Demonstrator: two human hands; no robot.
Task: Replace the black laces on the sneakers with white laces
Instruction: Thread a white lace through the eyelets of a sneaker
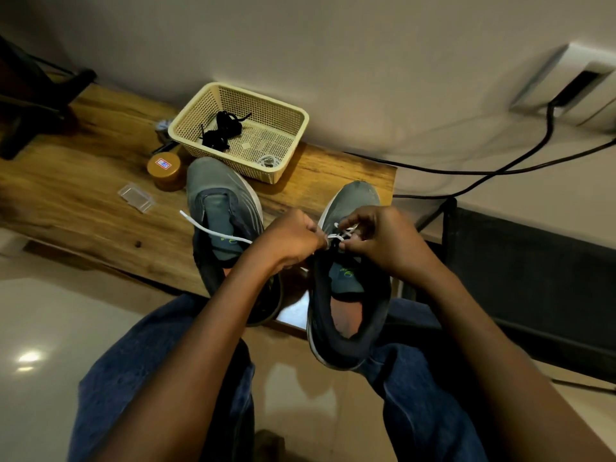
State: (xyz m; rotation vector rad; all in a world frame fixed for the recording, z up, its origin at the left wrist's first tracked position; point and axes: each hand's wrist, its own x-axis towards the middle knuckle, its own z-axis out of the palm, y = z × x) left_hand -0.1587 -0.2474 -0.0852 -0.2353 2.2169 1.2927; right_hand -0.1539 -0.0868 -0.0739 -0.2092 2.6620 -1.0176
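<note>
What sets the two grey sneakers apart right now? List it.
The left grey sneaker has no lace threaded and no hand on it; the right grey sneaker has a white lace that the left hand and right hand pinch. Both point toward the cream plastic basket.

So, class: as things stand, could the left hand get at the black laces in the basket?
Probably yes, once free: the black laces lie uncovered in the open-topped basket, but the left hand is pinching the white lace.
</note>
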